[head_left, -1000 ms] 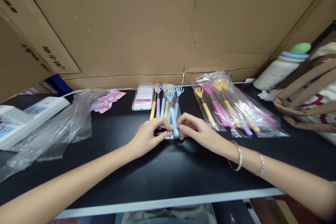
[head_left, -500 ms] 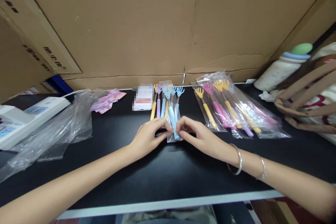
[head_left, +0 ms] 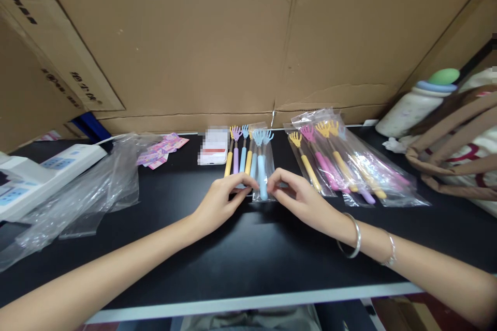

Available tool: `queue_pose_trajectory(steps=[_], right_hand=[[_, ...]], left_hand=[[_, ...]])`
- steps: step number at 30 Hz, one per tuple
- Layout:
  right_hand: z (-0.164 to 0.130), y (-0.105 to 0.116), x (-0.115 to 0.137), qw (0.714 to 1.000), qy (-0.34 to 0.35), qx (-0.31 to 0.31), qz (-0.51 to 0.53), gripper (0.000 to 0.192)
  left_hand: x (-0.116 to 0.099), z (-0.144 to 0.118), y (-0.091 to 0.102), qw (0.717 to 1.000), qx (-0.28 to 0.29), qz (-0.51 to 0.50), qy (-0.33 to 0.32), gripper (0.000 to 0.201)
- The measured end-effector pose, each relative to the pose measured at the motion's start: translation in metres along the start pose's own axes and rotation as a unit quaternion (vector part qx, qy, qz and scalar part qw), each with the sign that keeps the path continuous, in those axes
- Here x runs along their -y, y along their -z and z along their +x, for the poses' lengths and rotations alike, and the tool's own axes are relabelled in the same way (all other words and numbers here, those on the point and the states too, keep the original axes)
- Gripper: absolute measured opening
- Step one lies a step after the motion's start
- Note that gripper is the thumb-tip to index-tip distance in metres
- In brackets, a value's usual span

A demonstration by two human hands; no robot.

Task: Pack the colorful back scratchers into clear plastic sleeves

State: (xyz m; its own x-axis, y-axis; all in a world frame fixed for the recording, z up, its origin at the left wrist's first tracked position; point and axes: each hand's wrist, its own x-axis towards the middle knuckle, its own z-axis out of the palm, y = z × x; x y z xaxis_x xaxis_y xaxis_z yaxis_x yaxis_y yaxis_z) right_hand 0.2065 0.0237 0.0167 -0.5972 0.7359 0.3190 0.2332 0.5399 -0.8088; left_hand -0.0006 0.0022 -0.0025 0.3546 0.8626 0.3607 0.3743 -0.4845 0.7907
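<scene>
Blue scratcher (head_left: 263, 178) in a clear bag (head_left: 271, 164), flat on the desk (head_left: 233, 258) between the two hands. Left hand (head_left: 222, 195): thumb and index curled nearly together at the bag's left edge. Right hand (head_left: 301, 196): same curl, right edge. Can't tell if either grips the bag. Yellow, purple and blue scratchers (head_left: 235, 159) just beyond left hand, pink cards (head_left: 160, 152) out to its left. Bagged scratchers (head_left: 337, 163) beyond right hand, off to its right.
</scene>
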Motion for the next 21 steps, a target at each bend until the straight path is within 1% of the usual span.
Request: queue_pose_trajectory(steps=[3,6,9,14,16,18,21], right_hand=[[0.002,0.007,0.004,1.000,0.015,-0.005,-0.024,0.016],[0.003,0.019,0.013,0.998,0.035,-0.004,-0.053,0.014],[0.004,0.035,0.026,0.996,0.054,-0.012,-0.065,0.009],[0.005,0.065,0.043,0.992,0.058,-0.047,-0.103,0.006],[0.003,0.076,0.045,0.989,0.063,-0.057,-0.121,0.006],[-0.001,0.086,0.043,0.987,0.060,-0.065,-0.137,0.010],[-0.014,0.102,0.034,0.980,0.021,-0.080,-0.181,0.018]], left_hand=[[0.001,0.000,0.000,1.000,-0.003,0.000,0.002,0.015],[0.005,0.000,0.001,1.000,0.011,0.015,-0.004,0.017],[0.007,0.000,0.001,0.998,0.030,0.048,-0.020,0.022],[0.009,-0.001,-0.001,0.996,0.038,0.069,-0.040,0.023],[0.010,-0.002,-0.001,0.996,0.041,0.071,-0.046,0.023],[0.010,-0.002,-0.001,0.995,0.044,0.070,-0.052,0.024],[0.010,-0.002,-0.001,0.996,0.044,0.060,-0.047,0.024]])
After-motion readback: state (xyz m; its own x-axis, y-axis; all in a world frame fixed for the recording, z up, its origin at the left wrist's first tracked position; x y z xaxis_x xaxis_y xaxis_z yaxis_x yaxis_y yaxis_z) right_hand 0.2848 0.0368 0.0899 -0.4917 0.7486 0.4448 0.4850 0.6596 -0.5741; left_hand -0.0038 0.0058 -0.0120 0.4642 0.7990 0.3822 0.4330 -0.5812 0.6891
